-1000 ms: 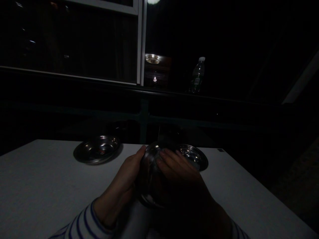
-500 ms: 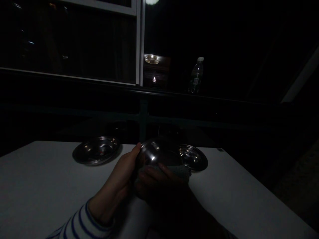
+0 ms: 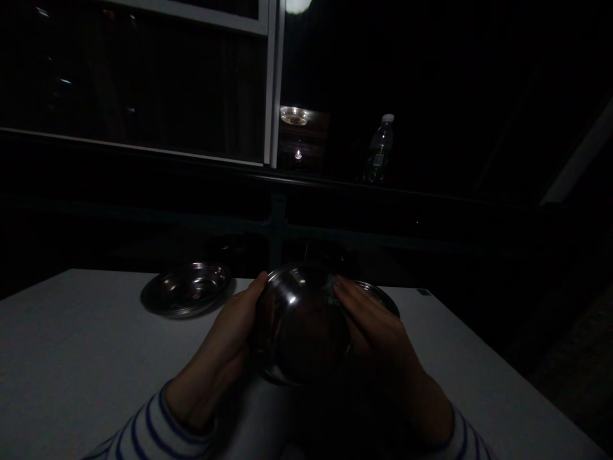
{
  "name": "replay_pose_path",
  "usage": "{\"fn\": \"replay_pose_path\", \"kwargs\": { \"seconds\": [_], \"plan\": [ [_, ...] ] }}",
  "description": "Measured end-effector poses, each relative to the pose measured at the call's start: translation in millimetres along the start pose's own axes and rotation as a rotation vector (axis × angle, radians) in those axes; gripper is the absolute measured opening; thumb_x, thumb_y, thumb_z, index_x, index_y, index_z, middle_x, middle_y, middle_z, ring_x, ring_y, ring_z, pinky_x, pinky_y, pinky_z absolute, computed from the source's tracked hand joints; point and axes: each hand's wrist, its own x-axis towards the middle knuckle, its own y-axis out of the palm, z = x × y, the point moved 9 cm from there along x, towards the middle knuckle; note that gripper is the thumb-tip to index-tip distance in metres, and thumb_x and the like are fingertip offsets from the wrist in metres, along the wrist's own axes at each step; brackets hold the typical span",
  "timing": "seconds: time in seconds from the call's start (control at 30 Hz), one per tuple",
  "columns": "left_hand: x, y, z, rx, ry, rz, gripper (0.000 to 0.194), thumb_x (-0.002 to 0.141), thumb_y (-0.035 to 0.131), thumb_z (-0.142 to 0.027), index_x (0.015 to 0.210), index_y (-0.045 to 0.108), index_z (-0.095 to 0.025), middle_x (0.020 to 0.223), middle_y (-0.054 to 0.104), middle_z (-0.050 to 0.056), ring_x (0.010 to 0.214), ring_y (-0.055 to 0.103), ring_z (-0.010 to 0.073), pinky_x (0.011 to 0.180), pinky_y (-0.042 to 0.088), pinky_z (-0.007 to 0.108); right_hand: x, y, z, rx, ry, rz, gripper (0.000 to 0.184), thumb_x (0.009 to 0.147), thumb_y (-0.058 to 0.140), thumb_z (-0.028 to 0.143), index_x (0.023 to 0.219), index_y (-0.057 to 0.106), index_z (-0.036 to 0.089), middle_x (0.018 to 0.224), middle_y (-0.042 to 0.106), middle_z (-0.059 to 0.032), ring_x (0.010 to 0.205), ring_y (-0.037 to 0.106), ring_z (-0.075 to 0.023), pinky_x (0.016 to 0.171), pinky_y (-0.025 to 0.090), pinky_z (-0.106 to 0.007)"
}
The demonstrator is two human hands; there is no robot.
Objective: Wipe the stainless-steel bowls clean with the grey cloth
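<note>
A shiny metal bowl [image 3: 306, 326] is held up above the white table, its rounded underside toward me. My left hand [image 3: 232, 329] is closed on its left edge, thumb at the upper rim. My right hand [image 3: 378, 319] lies bent over the bowl's upper right side, fingers together. Only a small greyish bit of the cloth [image 3: 334, 292] shows by those fingertips; the remainder is hidden under the hand. The dim light blurs details there.
On the white table [image 3: 86, 358], a stack of metal plates or shallow bowls [image 3: 186, 291] stands at the back left. Another metal dish [image 3: 380, 295] is partly covered by my right hand. A plastic bottle [image 3: 380, 150] stands on the window ledge beyond.
My right hand has moved from the bowl's lower front up to its upper right side, and the cloth is now mostly out of sight. The left hand keeps its hold.
</note>
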Motion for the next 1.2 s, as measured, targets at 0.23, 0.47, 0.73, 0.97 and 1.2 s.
{"fn": "replay_pose_path", "kwargs": {
  "seconds": [0.23, 0.47, 0.73, 0.97, 1.2],
  "plan": [
    [-1.8, 17.2, 19.8, 0.0, -0.071, 0.099, 0.024, 0.077, 0.059, -0.034, 0.066, 0.066, -0.013, 0.051, 0.064, 0.003, 0.043, 0.057, 0.0117, 0.044, 0.043, 0.02, 3.5, 17.8, 53.2, -0.056, -0.22, -0.03, 0.028, 0.093, 0.036, 0.022, 0.106, 0.059, 0.017, 0.111, 0.064, -0.0023, 0.116, 0.05, -0.018, 0.099, 0.042, -0.034],
    [-0.7, 1.0, 3.0, -0.056, -0.055, -0.014, 0.02, 0.078, 0.059, -0.031, 0.067, 0.065, -0.015, 0.059, 0.069, 0.003, 0.051, 0.064, 0.0153, 0.047, 0.05, 0.024, 0.5, 13.5, 16.2, -0.013, -0.071, 0.07, 0.033, 0.092, 0.033, 0.014, 0.12, 0.052, 0.013, 0.127, 0.053, -0.0115, 0.128, 0.037, -0.019, 0.101, 0.04, -0.039],
    [-0.8, -0.1, -1.5, -0.061, -0.024, -0.023, 0.018, 0.078, 0.058, -0.03, 0.071, 0.066, -0.015, 0.06, 0.069, 0.003, 0.052, 0.064, 0.0151, 0.047, 0.05, 0.024, 1.9, 5.3, 4.9, 0.086, 0.005, 0.021, 0.036, 0.09, 0.036, 0.01, 0.124, 0.048, 0.013, 0.127, 0.053, -0.0126, 0.126, 0.039, -0.0168, 0.1, 0.043, -0.036],
    [-1.8, 10.7, 9.6, 0.054, -0.027, 0.091, 0.025, 0.075, 0.061, -0.039, 0.071, 0.068, -0.015, 0.063, 0.071, 0.004, 0.055, 0.064, 0.0146, 0.052, 0.047, 0.022, 2.2, 12.0, 23.7, 0.016, -0.084, 0.021, 0.031, 0.092, 0.035, 0.02, 0.114, 0.057, 0.016, 0.121, 0.059, -0.0085, 0.123, 0.044, -0.0191, 0.1, 0.041, -0.038],
    [-4.5, 14.3, 8.1, 0.122, -0.021, 0.13, 0.031, 0.074, 0.06, -0.044, 0.071, 0.068, -0.013, 0.061, 0.069, 0.005, 0.054, 0.062, 0.0149, 0.053, 0.045, 0.023, 2.6, 2.4, -12.6, 0.107, 0.139, 0.015, 0.032, 0.09, 0.039, 0.013, 0.119, 0.052, 0.011, 0.119, 0.059, -0.012, 0.113, 0.054, -0.0146, 0.095, 0.048, -0.03]
  ]
}}
